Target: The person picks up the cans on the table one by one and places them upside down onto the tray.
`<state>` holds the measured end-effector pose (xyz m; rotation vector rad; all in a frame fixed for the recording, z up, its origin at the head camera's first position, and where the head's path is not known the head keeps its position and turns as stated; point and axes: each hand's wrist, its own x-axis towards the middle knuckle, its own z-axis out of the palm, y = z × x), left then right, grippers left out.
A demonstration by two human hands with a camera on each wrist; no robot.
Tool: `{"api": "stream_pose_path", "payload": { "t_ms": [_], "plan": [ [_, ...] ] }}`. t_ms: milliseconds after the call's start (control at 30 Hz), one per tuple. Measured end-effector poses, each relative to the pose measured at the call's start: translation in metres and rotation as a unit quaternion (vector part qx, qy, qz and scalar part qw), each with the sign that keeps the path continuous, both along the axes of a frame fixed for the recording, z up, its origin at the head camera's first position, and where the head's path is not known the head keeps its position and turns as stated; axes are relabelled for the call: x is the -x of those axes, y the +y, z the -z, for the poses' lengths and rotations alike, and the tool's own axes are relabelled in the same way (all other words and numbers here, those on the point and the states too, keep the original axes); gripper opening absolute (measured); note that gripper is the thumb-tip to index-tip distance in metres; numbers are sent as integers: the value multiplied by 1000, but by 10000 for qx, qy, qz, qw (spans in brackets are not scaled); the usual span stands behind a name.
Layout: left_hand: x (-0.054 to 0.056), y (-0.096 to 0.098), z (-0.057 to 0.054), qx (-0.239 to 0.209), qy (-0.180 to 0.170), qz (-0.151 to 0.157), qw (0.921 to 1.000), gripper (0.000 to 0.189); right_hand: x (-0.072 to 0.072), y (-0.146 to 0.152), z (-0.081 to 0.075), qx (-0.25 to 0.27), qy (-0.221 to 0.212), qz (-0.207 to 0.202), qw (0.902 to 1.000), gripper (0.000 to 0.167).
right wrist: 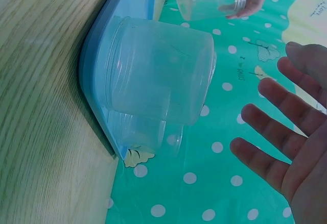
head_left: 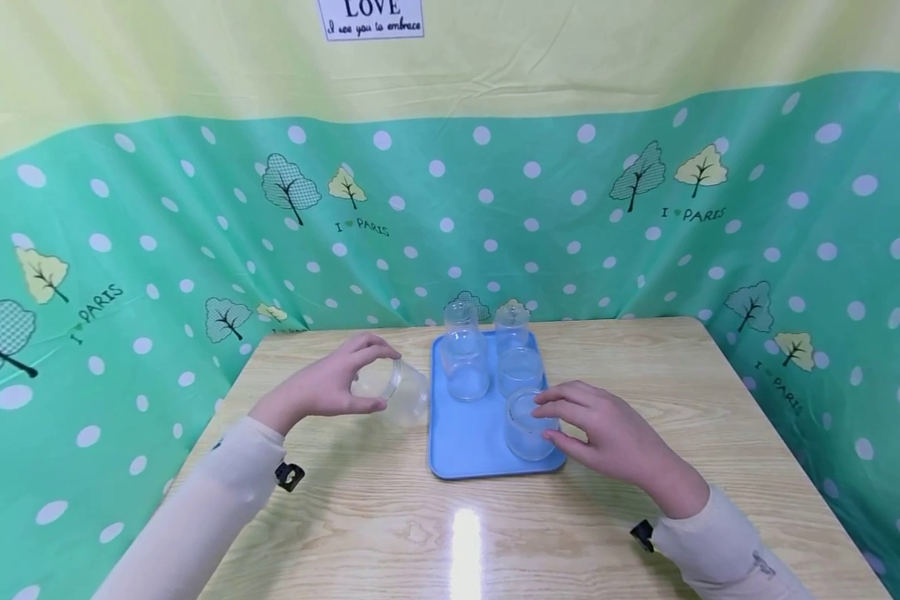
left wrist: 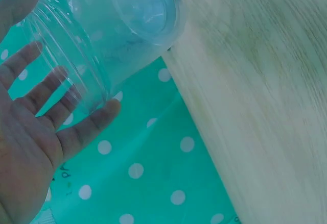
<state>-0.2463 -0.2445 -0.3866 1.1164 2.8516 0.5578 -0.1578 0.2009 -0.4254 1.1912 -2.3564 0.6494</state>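
My left hand (head_left: 348,379) grips a clear plastic jar (head_left: 408,395) by its threaded mouth, with the thumb and fingers around the rim. Tilted, with its base toward the tray, this jar (left wrist: 115,30) hangs just left of the blue tray (head_left: 468,454). My right hand (head_left: 596,427) is at the tray's front right corner, fingers spread and relaxed. Beside it, a second clear jar (head_left: 528,437) stands on the tray, threaded rim downward; the right wrist view shows a gap between that jar (right wrist: 161,71) and the fingers (right wrist: 265,157).
More clear jars stand on the tray's back half, in a left group (head_left: 467,371) and a right group (head_left: 520,367); whether they are stacked is hard to tell. A wooden table (head_left: 360,517) lies beneath. Behind it hangs a green dotted cloth (head_left: 412,208).
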Motion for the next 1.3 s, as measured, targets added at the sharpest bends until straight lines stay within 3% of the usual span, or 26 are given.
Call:
{"api": "stream_pose_path", "payload": {
  "t_ms": [300,600,1300],
  "plan": [
    [-12,5,0,-120,51,42,9999,73,-1,-1,0,15,-9,-7,10000,26],
    [-14,14,8,-582,-153,230,9979,73,-2,0,-2,-11,-31,-22,10000,25],
    [-28,25,20,-1142,-355,511,9915,75,-2,-1,-3,-24,-57,-53,10000,25]
  ]
}}
